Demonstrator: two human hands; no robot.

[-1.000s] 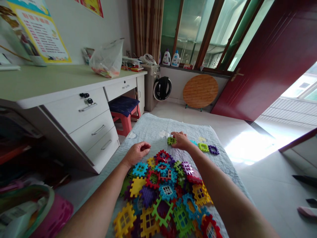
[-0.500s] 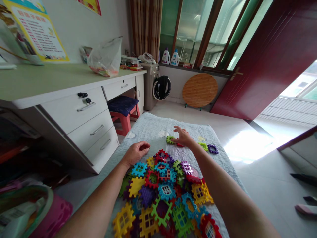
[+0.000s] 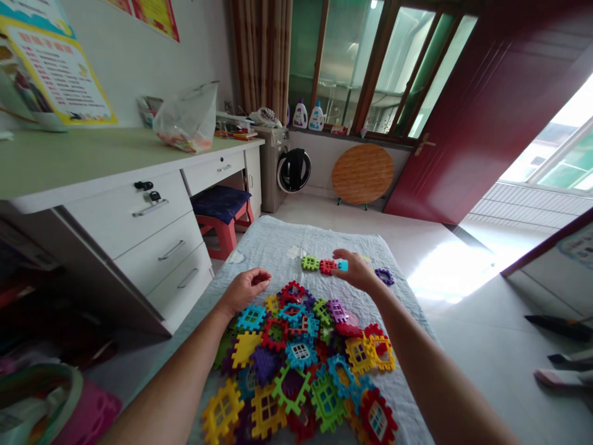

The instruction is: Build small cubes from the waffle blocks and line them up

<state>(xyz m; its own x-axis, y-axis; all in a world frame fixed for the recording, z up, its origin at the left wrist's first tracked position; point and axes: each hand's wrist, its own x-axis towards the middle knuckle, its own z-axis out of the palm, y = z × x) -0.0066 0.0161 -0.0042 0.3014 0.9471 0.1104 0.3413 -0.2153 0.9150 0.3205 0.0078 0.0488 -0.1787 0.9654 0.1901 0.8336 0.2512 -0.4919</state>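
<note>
Past the pile, my right hand [image 3: 356, 270] is over a row of plastic blocks, its fingers spread around a blue block [image 3: 342, 265]; whether they grip it is hard to tell. Left of it in the row lie a red block [image 3: 328, 266] and a green block [image 3: 310, 263]. A purple block [image 3: 384, 276] is at the row's right end, with the part between hidden by my right hand. My left hand [image 3: 250, 288] hovers at the pile's upper left, fingers curled together. Many coloured blocks, including a yellow one [image 3: 247, 348], form the pile.
A pale blue cloth [image 3: 278, 238] covers the surface beneath the blocks. At the left stands a white desk [image 3: 157, 232], with a dark-topped stool [image 3: 223, 204] partly under it. A pink basket [image 3: 99, 405] is at lower left; a round wooden board [image 3: 364, 174] leans by the wall.
My right hand has shifted rightwards along the row, uncovering the red block and showing a blue one. The camera view has turned slightly. My left hand stays near the pile.
</note>
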